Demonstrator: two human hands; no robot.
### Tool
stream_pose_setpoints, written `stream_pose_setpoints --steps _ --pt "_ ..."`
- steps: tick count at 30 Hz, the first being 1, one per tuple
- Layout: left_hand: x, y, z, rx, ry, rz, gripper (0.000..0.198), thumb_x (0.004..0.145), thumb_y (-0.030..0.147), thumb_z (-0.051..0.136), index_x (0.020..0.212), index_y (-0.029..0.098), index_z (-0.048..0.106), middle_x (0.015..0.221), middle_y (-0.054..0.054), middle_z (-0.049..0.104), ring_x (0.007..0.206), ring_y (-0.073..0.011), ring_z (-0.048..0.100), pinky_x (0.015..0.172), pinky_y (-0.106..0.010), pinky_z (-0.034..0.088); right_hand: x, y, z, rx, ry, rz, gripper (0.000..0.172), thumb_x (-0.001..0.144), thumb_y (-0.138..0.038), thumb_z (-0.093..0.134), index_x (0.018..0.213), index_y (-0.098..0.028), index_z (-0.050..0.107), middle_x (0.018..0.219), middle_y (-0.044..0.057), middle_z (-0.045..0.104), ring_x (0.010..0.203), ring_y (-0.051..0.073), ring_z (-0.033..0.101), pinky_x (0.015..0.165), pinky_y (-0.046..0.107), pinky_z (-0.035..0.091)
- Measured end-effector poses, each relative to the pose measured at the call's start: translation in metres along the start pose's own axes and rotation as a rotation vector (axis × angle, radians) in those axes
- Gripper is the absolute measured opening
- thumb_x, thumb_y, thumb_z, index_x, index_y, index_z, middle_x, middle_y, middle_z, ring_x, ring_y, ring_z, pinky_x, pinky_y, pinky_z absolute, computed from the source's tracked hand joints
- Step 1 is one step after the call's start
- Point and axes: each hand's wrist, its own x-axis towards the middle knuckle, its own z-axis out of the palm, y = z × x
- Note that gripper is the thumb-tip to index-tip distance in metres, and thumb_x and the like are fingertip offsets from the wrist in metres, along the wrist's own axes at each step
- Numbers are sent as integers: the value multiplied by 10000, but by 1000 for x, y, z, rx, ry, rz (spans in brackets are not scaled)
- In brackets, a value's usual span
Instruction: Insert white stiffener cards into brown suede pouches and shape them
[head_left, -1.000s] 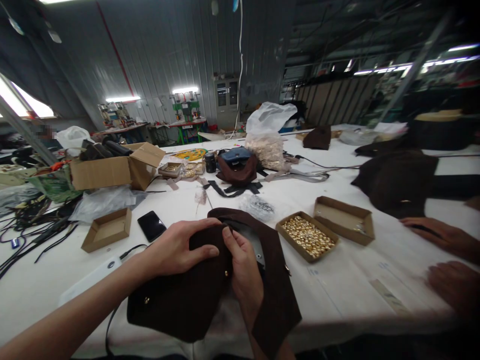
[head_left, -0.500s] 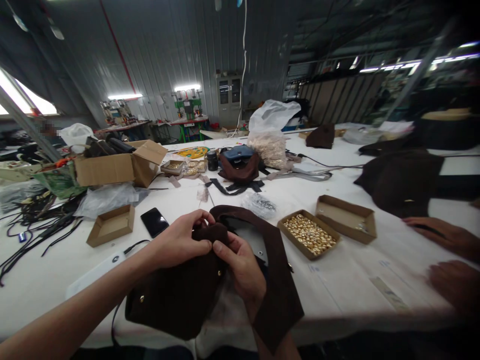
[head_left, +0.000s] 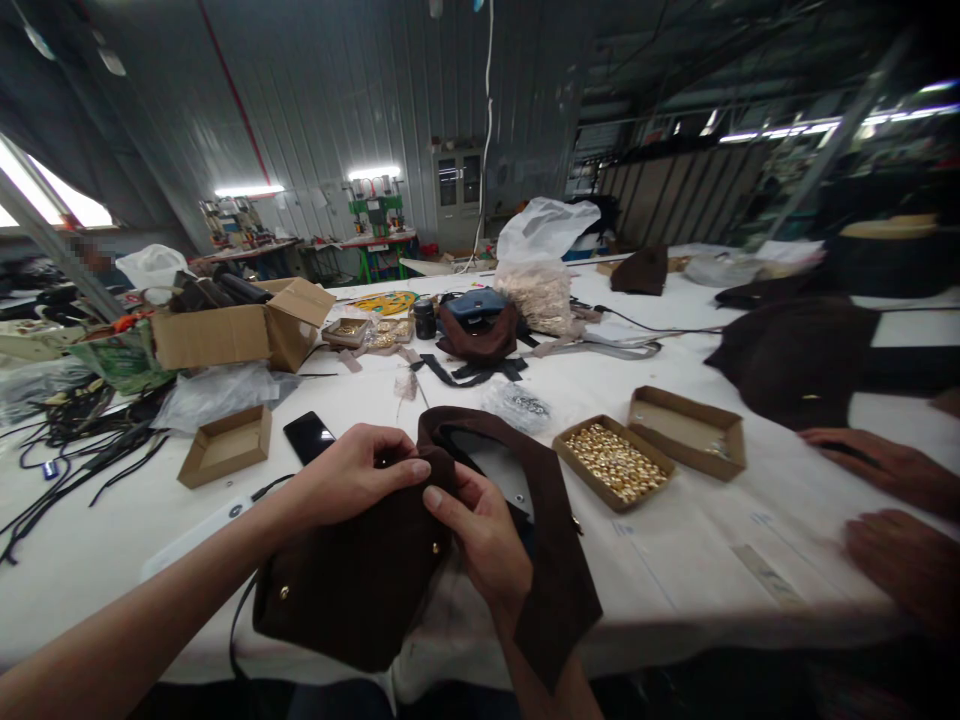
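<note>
"In the head view, where's the brown bag [head_left: 352, 585]?"
"Toward six o'clock, at the near edge of the table [head_left: 705, 530]."
"And the grip?"
"Left hand [head_left: 356, 475] and right hand [head_left: 484, 540] both pinch its upper edge. At two o'clock from it, a box [head_left: 584, 479] holds gold studs [head_left: 619, 465]."
</note>
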Motion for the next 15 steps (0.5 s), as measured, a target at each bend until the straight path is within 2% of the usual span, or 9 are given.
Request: stream_pose_setpoints --steps 7,12,15 --pt "-5 -3 0 24 -19 -7 429 1091 572 646 966 182 774 899 3 730 861 -164 596 784 -313 417 -3 1 0 -97 32 -38 507 965 -421 849 1433 -251 756 1293 82 788 1135 233 745 985 332 586" --pt "-9 -5 5 66 -11 4 461 1118 532 601 840 171 668 777 19 623 761 -136 513 700 -308 369 -6 2 0 -107 36 -25 485 970 -447 843 1402 -237 774 1238 87 794 1081 221 743 939 323 580" --pt "-11 -10 12 132 56 51 509 1164 523 502 803 173 583 757 22 593 729 -127 484 696 -313 347 -5 2 1 -95 29 -19 450 978 -457 834 1357 -219 794 1194 88 796 1018 196 728 901 307 569"
